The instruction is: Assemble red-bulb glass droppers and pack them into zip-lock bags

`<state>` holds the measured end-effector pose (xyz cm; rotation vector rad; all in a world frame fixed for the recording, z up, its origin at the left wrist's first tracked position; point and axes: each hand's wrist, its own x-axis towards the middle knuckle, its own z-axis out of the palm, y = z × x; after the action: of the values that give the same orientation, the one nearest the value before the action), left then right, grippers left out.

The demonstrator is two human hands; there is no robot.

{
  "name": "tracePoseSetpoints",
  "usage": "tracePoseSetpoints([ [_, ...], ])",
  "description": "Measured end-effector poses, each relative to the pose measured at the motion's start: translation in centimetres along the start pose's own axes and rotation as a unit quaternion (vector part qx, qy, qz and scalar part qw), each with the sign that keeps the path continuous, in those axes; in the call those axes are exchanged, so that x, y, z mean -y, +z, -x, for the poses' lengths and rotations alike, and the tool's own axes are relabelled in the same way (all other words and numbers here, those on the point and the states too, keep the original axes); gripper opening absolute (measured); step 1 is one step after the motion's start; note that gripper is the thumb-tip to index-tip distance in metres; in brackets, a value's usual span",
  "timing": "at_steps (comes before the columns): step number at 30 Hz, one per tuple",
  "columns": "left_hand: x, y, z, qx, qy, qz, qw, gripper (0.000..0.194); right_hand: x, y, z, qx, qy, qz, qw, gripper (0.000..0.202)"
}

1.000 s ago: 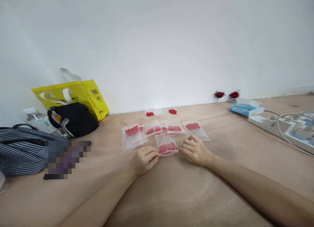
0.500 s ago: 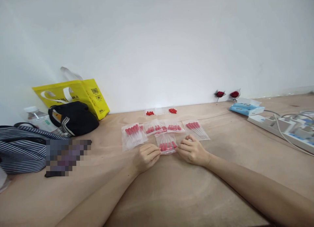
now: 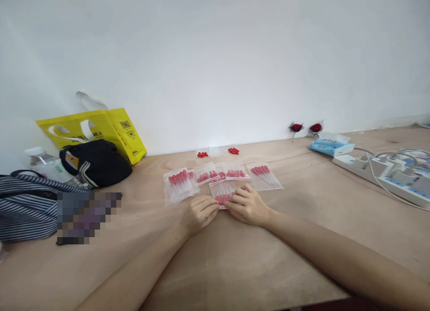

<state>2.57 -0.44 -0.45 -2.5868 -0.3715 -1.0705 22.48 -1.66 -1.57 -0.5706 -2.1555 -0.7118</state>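
Note:
A clear zip bag (image 3: 222, 188) of red-tipped, thin white sticks lies on the table between my hands, its red seal strip at the far end. My left hand (image 3: 202, 214) is closed in a pinch on the near left corner of this bag. On its near edge my right hand (image 3: 247, 205) also pinches, covering the near right corner and some red tips. More zip bags of the same sticks lie just beyond: a left one (image 3: 179, 185), a right one (image 3: 265, 176), and overlapping ones (image 3: 237, 171) in the middle.
Against the wall are small piles of red pieces (image 3: 234, 151) on clear plastic. A yellow bag (image 3: 114, 134), a black cap (image 3: 101, 163) and a striped bag (image 3: 27, 208) are at left. To the right are two red roses (image 3: 297, 127), a blue tissue pack (image 3: 331, 146) and a power strip (image 3: 379, 172).
My right hand has slid left along the bag's near edge, towards my left hand, and now covers more of the red tips. My left hand stays at its corner. The view has shifted slightly.

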Motion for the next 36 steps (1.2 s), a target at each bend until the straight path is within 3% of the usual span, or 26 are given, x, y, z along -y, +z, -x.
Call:
tracePoseSetpoints([
  [6, 0.1, -0.1, 0.1, -0.001, 0.007, -0.009, 1.0, 0.013, 0.7, 1.0, -1.0, 0.0, -0.027, 0.021, 0.999, 0.021],
  [14, -0.3, -0.4, 0.1, -0.009, -0.004, 0.0, 1.0, 0.013, 0.2, 0.4, -0.2, 0.022, -0.049, 0.052, 0.997, 0.023],
  [22, -0.2, -0.7, 0.4, -0.002, -0.02, 0.01, 1.0, 0.013, -1.6, -1.0, 1.8, 0.071, -0.009, 0.074, 0.995, 0.023],
  [28, -0.1, -1.2, 0.7, 0.011, -0.036, 0.023, 0.999, 0.012, -3.0, -3.3, 4.1, 0.084, 0.108, 0.024, 0.99, 0.02],
  [30, -0.2, -1.2, 0.6, 0.011, -0.033, 0.025, 0.999, 0.013, -2.6, -3.8, 4.0, 0.098, 0.136, -0.033, 0.985, 0.017],
  [33, -0.6, -0.9, 0.2, 0.007, -0.031, 0.026, 0.999, 0.014, -1.3, -3.5, 3.1, 0.112, 0.145, -0.08, 0.98, 0.037],
  [36, -1.0, -0.7, 0.0, 0.01, -0.026, 0.04, 0.999, 0.013, -0.2, -2.5, 2.3, 0.109, 0.138, -0.093, 0.98, 0.018],
])
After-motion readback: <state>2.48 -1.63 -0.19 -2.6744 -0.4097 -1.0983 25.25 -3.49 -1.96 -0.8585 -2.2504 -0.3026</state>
